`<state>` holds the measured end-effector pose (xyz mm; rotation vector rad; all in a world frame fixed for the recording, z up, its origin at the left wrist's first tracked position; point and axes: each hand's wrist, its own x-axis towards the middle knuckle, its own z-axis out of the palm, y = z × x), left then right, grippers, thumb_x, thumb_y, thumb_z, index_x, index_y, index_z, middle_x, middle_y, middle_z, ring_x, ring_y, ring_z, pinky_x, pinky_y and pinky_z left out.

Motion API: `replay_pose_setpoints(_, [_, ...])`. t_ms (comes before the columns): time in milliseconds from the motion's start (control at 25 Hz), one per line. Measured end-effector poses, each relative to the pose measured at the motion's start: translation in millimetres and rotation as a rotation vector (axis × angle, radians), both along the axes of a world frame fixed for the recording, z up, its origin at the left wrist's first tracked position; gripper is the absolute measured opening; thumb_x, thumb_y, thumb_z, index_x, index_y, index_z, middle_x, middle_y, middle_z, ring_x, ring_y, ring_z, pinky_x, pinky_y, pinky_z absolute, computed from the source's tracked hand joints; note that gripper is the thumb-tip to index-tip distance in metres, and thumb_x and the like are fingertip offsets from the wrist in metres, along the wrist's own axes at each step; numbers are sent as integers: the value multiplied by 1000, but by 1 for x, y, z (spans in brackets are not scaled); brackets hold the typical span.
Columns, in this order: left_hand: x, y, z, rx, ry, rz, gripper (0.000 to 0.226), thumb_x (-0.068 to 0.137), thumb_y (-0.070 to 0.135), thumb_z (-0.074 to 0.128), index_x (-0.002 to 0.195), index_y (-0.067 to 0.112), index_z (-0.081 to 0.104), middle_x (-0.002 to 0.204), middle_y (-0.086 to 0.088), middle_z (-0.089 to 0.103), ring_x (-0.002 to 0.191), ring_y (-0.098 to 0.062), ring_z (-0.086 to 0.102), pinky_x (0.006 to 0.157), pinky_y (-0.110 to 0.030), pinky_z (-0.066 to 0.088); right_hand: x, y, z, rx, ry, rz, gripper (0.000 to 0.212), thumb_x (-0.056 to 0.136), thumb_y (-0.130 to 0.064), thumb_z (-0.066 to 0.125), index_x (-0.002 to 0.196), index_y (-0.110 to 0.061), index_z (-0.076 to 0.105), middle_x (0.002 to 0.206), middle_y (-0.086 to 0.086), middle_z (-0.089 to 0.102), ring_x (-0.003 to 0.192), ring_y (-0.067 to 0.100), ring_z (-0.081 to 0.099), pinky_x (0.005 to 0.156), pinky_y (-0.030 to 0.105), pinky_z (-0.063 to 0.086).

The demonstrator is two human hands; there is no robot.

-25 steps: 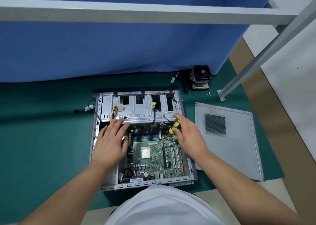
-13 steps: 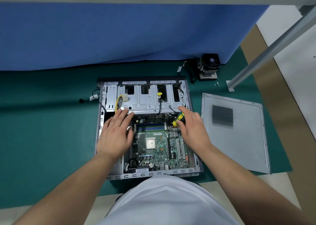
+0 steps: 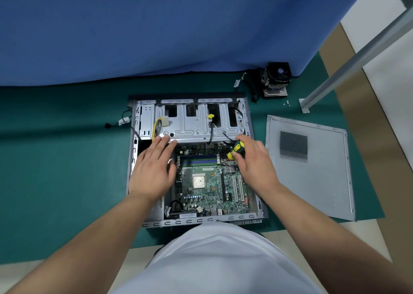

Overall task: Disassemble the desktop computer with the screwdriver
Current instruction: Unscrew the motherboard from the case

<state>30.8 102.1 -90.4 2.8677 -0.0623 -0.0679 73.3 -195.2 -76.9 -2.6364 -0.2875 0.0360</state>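
We had the desktop computer [image 3: 196, 159] lying open on the green mat [image 3: 55, 182] at the centre of the frame. Our left hand [image 3: 154, 170] lay flat, fingers straight, on the edge of the drive cage [image 3: 196, 124]. Our right hand [image 3: 254, 162] gripped the yellow-and-black screwdriver [image 3: 235, 151], its tip down near the upper right corner of the motherboard [image 3: 210, 182]. The side panel [image 3: 310, 168] already lay off to the right, and the cooler [image 3: 276, 79] sat at upper right with loose screws [image 3: 286, 103] beside it. We judged the motherboard, drive cage and cables were left to remove.
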Motion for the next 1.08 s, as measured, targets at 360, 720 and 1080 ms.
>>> replay_pose_setpoints(360, [-1,0,1,-3,4,4,60,96,34,39,155,26,41,165,5,32,155,-15,22,120,-42,30,3,3,19,-105,-1,86,36,98,-31,65,127,-15,52,105,5,66,100,27,57,83,40,47])
replay_pose_setpoints(720, [-1,0,1,-8,0,5,60,95,33,40,154,25,42,164,4,34,154,-16,23,118,-42,32,25,17,55,-289,290,276,38,87,-7,64,114,-31,55,115,-4,66,99,24,61,78,40,56])
replay_pose_setpoints(1080, [0,0,-1,-35,-1,13,59,95,33,39,154,27,42,164,5,35,154,-15,23,117,-44,34,31,12,52,-267,371,93,29,92,-16,69,112,-30,53,86,-6,58,74,17,58,56,30,39])
